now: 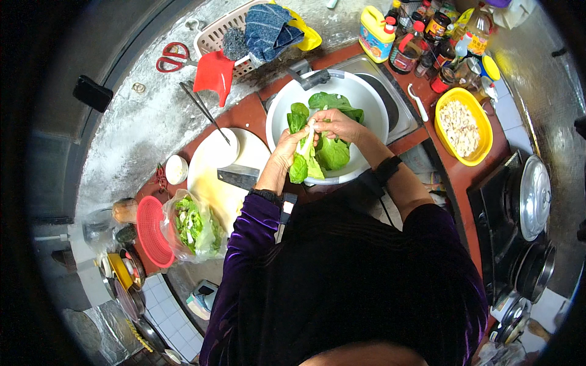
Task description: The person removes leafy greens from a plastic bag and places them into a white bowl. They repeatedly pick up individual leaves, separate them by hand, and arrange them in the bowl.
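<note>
Over a large white basin (373, 103) set in the sink, both my hands grip a head of leafy greens (307, 158) with a pale stem. My left hand (288, 148) is closed around its base from the left side. From the right, my right hand (338, 126) pinches at the stem end, its fingers meeting the left thumb. Loose green leaves (333, 153) lie in the basin beneath and beside the hands. Under the black faucet (316, 80), a further broad leaf (336, 100) rests against the far side of the basin.
A cleaver (238, 177) and white bowl (219, 148) lie on the round cutting board (206, 183). Left of it are a plastic bag of greens (190, 224) and a red colander (153, 233). A yellow tub (462, 126) of chopped pieces, a peeler (417, 103) and several bottles (407, 48) stand right.
</note>
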Motion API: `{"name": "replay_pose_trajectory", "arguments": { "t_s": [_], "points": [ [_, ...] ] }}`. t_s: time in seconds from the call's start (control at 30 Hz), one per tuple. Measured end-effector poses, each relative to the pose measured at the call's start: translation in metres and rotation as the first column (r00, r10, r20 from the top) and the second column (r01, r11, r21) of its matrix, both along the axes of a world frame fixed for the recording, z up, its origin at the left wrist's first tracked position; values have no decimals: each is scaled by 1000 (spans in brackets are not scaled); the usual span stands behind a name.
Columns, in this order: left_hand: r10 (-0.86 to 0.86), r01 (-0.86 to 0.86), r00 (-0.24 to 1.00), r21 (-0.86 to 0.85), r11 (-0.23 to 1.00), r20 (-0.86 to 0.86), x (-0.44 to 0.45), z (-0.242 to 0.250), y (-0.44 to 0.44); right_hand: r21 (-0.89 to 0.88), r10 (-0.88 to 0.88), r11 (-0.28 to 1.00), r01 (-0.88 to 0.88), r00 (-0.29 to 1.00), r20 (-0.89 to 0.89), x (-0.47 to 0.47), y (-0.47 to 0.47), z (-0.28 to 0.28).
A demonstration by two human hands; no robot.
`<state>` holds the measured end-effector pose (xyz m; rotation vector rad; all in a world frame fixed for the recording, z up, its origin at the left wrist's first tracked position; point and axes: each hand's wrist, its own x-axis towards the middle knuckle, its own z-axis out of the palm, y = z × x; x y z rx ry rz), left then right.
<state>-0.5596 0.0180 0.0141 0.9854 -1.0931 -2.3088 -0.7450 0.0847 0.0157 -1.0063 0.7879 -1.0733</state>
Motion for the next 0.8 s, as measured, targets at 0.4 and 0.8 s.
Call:
{"name": "replay_pose_trajectory", "arguments": {
  "t_s": [0.4,0.8],
  "points": [
    [44,-30,998,-300,953,41,-14,13,5,-360,-311,912,197,904,-293,0,-16,-11],
    [83,-43,990,-308,951,117,-13,11,4,-525,-535,845,105,196,-822,18,0,25]
  ]
}}
